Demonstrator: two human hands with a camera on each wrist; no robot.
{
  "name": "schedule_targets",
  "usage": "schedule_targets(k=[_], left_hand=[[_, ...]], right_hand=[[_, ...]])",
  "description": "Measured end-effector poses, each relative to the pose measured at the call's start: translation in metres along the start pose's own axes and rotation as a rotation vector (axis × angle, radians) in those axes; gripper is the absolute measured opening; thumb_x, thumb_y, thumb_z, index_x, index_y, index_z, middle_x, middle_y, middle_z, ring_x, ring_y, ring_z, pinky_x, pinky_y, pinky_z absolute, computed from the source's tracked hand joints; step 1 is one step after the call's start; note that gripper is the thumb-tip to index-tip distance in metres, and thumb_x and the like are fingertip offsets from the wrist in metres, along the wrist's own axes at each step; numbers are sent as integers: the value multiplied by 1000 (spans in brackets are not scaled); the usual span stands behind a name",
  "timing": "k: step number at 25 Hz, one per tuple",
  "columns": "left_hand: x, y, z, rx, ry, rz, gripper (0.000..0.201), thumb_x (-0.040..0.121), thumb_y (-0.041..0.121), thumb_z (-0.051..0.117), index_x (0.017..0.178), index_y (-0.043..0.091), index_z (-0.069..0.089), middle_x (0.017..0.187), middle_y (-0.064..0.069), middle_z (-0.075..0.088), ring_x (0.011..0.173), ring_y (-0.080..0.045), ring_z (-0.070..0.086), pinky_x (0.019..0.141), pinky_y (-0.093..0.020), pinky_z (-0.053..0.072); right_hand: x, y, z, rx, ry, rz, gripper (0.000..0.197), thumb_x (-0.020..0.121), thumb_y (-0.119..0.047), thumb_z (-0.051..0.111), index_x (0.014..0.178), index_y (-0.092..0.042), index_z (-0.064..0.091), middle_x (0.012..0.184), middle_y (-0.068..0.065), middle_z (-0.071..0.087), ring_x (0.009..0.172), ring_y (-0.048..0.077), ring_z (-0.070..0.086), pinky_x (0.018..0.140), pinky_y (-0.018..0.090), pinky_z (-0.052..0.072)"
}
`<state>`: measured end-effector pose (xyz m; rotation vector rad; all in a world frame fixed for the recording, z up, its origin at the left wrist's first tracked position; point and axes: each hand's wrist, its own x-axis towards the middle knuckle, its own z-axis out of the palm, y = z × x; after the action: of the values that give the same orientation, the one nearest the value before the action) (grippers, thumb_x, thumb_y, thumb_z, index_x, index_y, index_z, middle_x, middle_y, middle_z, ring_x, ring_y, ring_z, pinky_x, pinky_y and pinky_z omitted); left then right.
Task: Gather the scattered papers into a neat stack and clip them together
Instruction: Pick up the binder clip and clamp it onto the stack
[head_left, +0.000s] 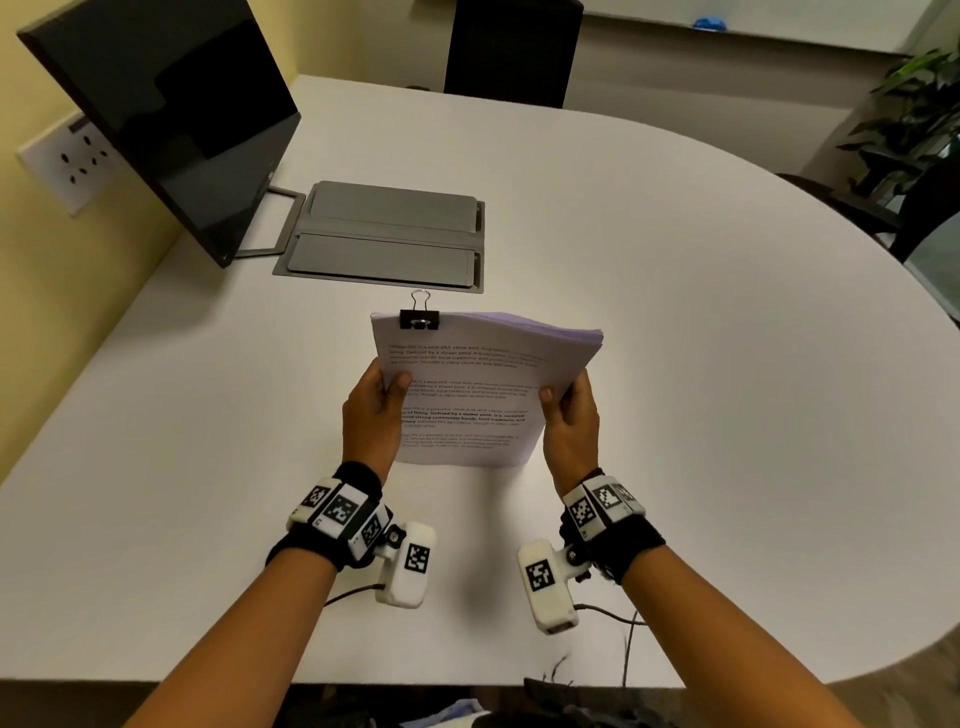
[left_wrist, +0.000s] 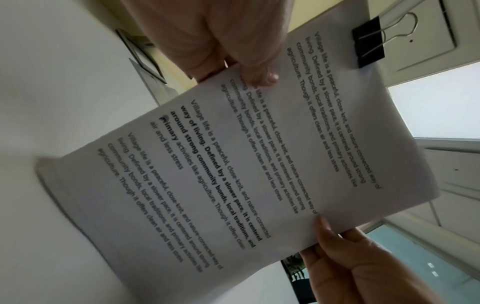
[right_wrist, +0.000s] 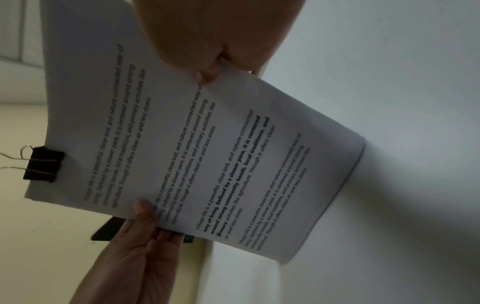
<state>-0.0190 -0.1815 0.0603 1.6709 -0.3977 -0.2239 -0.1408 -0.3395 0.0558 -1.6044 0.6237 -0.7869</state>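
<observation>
A stack of printed papers (head_left: 467, 400) stands tilted upright, its bottom edge on the white table (head_left: 675, 312). A black binder clip (head_left: 418, 318) grips the top edge near the left corner, one wire handle sticking up. My left hand (head_left: 376, 410) holds the stack's left edge, thumb on the front page. My right hand (head_left: 569, 415) holds the right edge the same way. In the left wrist view the papers (left_wrist: 259, 154) fill the frame, with the clip (left_wrist: 369, 42) at the top right. The right wrist view shows the papers (right_wrist: 194, 154) and the clip (right_wrist: 43, 163) at the left.
A dark monitor (head_left: 171, 114) stands at the back left, on a grey stand. A grey flip-lid panel (head_left: 384, 236) is set into the table just beyond the papers. A black chair (head_left: 514, 49) stands at the far edge and a plant (head_left: 914, 109) at the right.
</observation>
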Motion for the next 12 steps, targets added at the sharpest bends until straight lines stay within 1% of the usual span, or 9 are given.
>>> schedule_targets(k=[2, 3, 4, 6, 7, 9, 10, 11, 12], left_hand=[[-6, -6, 0, 53, -13, -20, 13, 95, 24, 46, 104, 20, 55, 95, 3, 65, 86, -15, 62, 68, -16, 48], [-8, -7, 0, 70, -10, -19, 12, 96, 21, 46, 103, 19, 55, 97, 0, 65, 85, -16, 62, 67, -14, 47], [-9, -8, 0, 79, 2, -16, 11, 96, 19, 46, 102, 18, 55, 97, -1, 64, 83, -14, 61, 66, -12, 46], [-11, -9, 0, 75, 29, -16, 11, 95, 16, 47, 101, 16, 57, 96, -2, 64, 80, -10, 60, 65, -12, 46], [-12, -10, 0, 70, 34, -25, 12, 95, 16, 47, 101, 14, 58, 96, -2, 64, 80, -11, 60, 66, -15, 46], [-15, -16, 1, 85, 26, -58, 17, 95, 16, 46, 105, 11, 59, 98, -3, 65, 84, -17, 61, 67, -17, 46], [-17, -19, 1, 107, 18, -76, 19, 96, 16, 45, 108, 9, 58, 99, -3, 64, 86, -19, 60, 66, -16, 46], [-19, -22, 2, 129, 10, -93, 21, 96, 15, 44, 111, 8, 58, 100, -2, 63, 87, -20, 59, 65, -14, 44], [-20, -25, 3, 149, 3, -112, 23, 97, 14, 42, 114, 8, 57, 101, -1, 62, 88, -19, 58, 64, -12, 43]], right_hand=[[-6, 14, 0, -44, -13, 47, 36, 94, 3, 41, 109, -29, 47, 111, 2, 59, 100, 17, 56, 78, 11, 46], [-8, 18, 0, -60, -15, 68, 35, 93, 4, 41, 112, -25, 47, 115, 6, 59, 103, 20, 55, 80, 11, 44], [-8, 21, 0, -65, -13, 82, 34, 93, 4, 41, 116, -21, 47, 118, 9, 58, 105, 22, 55, 82, 14, 44], [-8, 24, -1, -53, -6, 83, 34, 93, 4, 42, 120, -15, 48, 118, 10, 58, 106, 23, 54, 85, 21, 45], [-9, 25, -2, -51, -4, 75, 34, 92, 4, 42, 120, -14, 48, 118, 10, 58, 105, 22, 54, 85, 22, 45], [-13, 30, -4, -71, -20, 92, 32, 93, 4, 40, 118, -14, 48, 117, 9, 58, 103, 20, 54, 82, 18, 44], [-16, 34, -5, -94, -34, 113, 31, 93, 4, 40, 119, -12, 48, 118, 10, 58, 103, 20, 53, 81, 17, 44], [-18, 39, -6, -128, -46, 129, 31, 94, 4, 39, 120, -9, 48, 119, 11, 57, 103, 21, 53, 82, 19, 45], [-19, 43, -7, -171, -61, 141, 31, 94, 4, 39, 121, -6, 48, 120, 12, 57, 104, 21, 52, 85, 24, 46]])
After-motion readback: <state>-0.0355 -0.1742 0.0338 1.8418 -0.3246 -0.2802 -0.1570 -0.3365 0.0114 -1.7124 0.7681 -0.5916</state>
